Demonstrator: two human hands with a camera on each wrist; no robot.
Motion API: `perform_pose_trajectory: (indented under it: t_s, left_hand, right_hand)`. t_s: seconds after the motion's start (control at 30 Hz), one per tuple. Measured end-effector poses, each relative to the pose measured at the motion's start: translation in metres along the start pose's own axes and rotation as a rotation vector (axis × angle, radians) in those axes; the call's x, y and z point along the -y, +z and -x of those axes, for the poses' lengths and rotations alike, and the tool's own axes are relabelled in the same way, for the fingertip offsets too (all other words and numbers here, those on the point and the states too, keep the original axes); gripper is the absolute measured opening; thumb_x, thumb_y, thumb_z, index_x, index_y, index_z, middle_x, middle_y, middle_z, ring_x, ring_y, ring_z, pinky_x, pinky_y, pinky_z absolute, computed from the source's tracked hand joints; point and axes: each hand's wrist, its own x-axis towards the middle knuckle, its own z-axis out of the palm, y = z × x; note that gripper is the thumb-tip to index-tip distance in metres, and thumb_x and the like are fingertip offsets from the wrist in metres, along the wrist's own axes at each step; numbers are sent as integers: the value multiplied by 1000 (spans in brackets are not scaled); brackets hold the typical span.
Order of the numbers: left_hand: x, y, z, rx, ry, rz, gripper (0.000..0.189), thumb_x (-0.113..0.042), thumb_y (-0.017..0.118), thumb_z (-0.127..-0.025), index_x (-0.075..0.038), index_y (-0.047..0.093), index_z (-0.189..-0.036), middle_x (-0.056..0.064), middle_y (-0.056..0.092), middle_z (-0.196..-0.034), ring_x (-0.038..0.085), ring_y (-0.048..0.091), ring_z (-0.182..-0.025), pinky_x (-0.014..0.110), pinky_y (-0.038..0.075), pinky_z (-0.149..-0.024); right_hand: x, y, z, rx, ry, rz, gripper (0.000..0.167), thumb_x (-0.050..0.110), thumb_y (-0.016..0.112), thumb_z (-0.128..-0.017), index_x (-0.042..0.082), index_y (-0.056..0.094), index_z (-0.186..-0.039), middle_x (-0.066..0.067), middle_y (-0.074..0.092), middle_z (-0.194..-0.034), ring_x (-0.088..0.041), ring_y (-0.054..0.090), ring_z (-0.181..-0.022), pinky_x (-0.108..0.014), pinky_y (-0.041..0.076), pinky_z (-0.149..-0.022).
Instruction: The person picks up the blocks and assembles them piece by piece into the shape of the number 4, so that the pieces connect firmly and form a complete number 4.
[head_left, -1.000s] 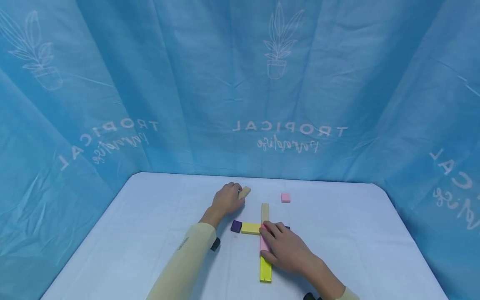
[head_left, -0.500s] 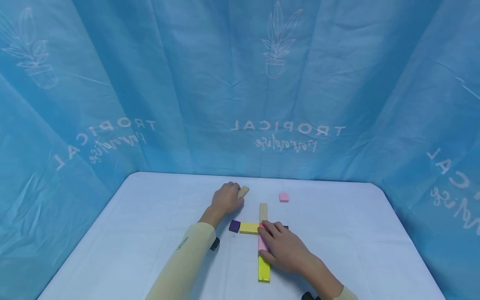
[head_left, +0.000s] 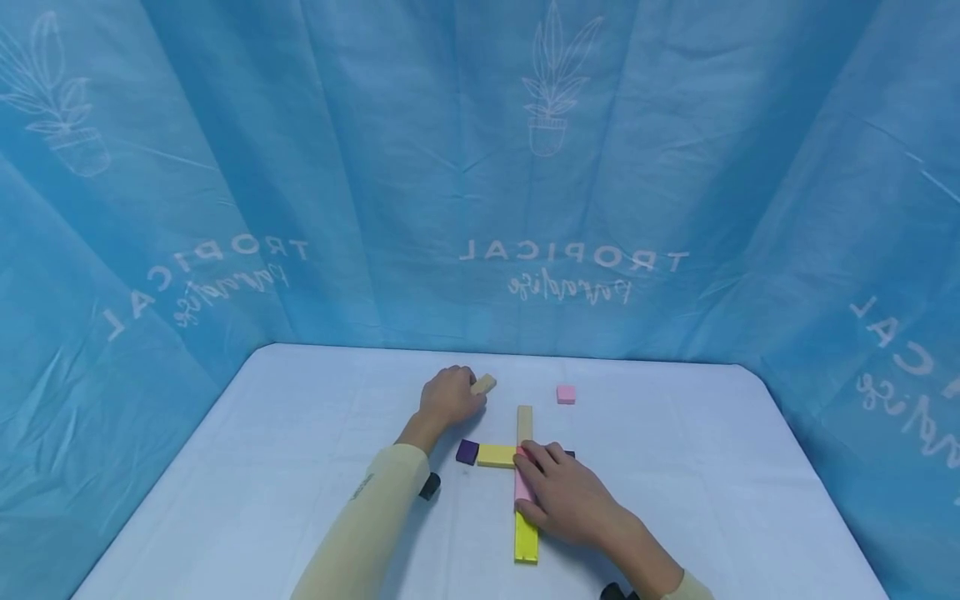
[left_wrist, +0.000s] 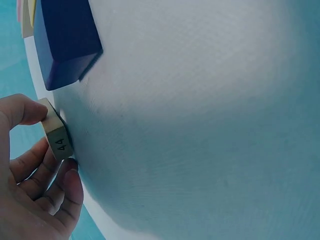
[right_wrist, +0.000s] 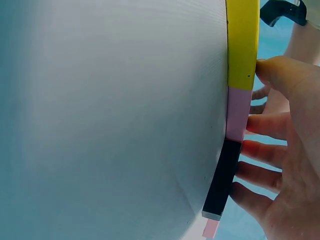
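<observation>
At the table's far side my left hand [head_left: 452,396] pinches a plain wooden block [head_left: 484,383]. In the left wrist view this block [left_wrist: 59,137] sits between thumb and fingertips and bears the number 44. My right hand [head_left: 573,496] rests on the cross-shaped row of blocks, fingers spread. Under its fingertips is a pink block [head_left: 523,487], with a bright yellow block [head_left: 527,540] nearer me and a wooden block [head_left: 524,422] beyond. A pale yellow block [head_left: 496,456] and a dark purple block [head_left: 467,452] extend left. On the right, a dark block [right_wrist: 222,177] is mostly hidden by the hand in the head view.
A small pink block [head_left: 566,394] lies apart at the back, right of the cross. The white-covered table [head_left: 712,467] ends at a blue printed curtain [head_left: 420,292], which also runs along both sides.
The left hand and its wooden block have come very slightly nearer. The right hand keeps its place on the blocks. The head view has shifted a little.
</observation>
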Motion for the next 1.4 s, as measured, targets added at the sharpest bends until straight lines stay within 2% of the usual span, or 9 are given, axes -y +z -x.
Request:
perform_pose_trajectory:
  t_s: [0.17,0.33,0.7,1.13,1.4]
  left_hand:
    - [2,-1,3,-13,-26,81,33,-37,69,-83,-11,65,-104,-1,57,-85,17,54,-75,36,48,-71]
    - [0,-4,6,-15,-23,154,34,-39,70,-82,-12,64,-100,-1,57,-84,17,54,-74,34,48,-69]
    - [-2,-3,9,-1,-62,196,34,-37,70,-83,-11,62,-104,1,57,-88,18,54,-76,34,49,-70]
    - [-1,0,20,-32,-71,216,35,-36,70,-82,-9,63,-103,2,58,-88,19,55,-80,37,49,-74]
    - [-2,-1,28,-49,-58,269,37,-34,68,-83,-6,63,-106,3,57,-89,18,54,-76,32,48,-65]
  right_hand:
    - [0,1,-2,-6,-7,3,69,63,48,-91,21,43,-146,-2,34,-151,-22,39,-126,-44,40,-101]
    - [-1,1,-3,-12,-12,14,69,62,48,-91,21,42,-146,-2,34,-151,-23,39,-127,-45,39,-102]
    - [0,-1,-2,-8,-2,5,69,62,49,-91,21,42,-147,-2,33,-152,-23,38,-128,-45,40,-102]
    - [1,-2,-1,7,15,-16,69,60,50,-91,20,42,-147,-3,32,-152,-24,38,-129,-45,39,-102]
    - [1,-4,0,10,17,-28,69,59,51,-91,20,42,-146,-3,33,-152,-24,38,-128,-45,39,-102]
